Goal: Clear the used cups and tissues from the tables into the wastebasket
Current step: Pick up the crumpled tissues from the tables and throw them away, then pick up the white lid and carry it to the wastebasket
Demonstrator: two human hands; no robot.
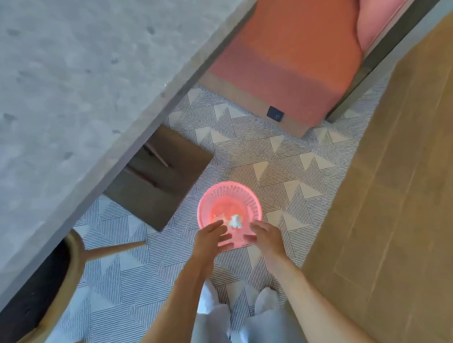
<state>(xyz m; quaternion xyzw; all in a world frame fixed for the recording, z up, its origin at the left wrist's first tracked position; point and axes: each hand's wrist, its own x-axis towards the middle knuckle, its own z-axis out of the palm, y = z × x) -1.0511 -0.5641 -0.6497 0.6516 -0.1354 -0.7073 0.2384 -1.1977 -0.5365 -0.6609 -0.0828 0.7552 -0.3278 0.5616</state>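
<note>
A pink mesh wastebasket (227,190) stands on the patterned floor straight below me. A crumpled white tissue (235,221) lies inside it near the front wall, beside a pale shape that could be a cup. My left hand (212,237) hovers over the basket's near-left rim with fingers stretched forward and nothing in them. My right hand (265,235) is over the near-right rim, fingers loosely extended and also holding nothing. Both hands hide the front edge of the basket.
A grey stone table (76,86) fills the left, its dark wooden base (159,178) just left of the basket. A wooden chair (77,256) sits at the lower left. An orange bench (293,66) is ahead, a tan wooden table (400,191) to the right.
</note>
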